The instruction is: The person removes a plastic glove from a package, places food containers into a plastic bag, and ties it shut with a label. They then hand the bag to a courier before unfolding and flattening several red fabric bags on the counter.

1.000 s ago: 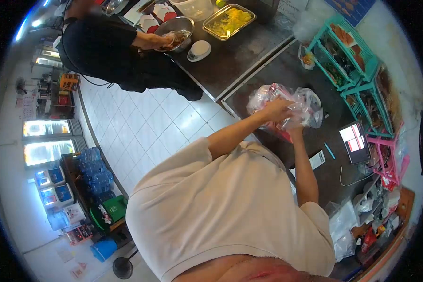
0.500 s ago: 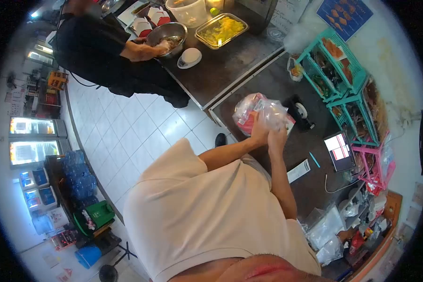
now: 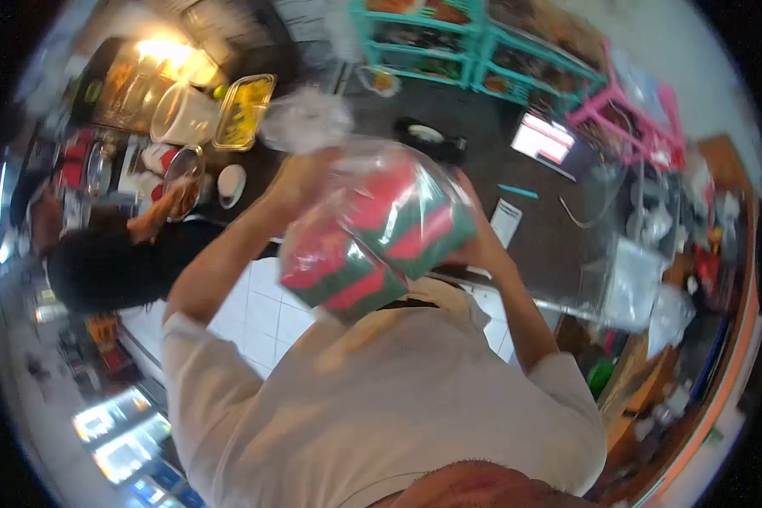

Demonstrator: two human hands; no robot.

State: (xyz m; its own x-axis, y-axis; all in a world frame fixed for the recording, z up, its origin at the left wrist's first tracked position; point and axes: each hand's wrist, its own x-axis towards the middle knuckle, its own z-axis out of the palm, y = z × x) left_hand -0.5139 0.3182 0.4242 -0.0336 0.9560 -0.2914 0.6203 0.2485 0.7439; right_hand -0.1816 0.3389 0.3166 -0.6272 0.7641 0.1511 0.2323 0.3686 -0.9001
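Note:
A clear plastic bag with two red and green boxes inside hangs tilted in front of my chest, above the counter's front edge. My left hand is closed around the bag's upper left part, where bunched plastic sticks out beyond it. My right hand holds the bag's right side against a box. Its fingers are partly hidden behind the bag, and both hands are blurred by motion.
On the dark counter lie a tape dispenser, a blue pen, a paper slip and a lit tablet. Teal baskets stand behind. At left, another person's hand is at a metal bowl.
The bag has been lifted off the counter and drawn toward my body, its boxes now plainly visible. My hands have moved apart to its two sides. My view has turned rightward.

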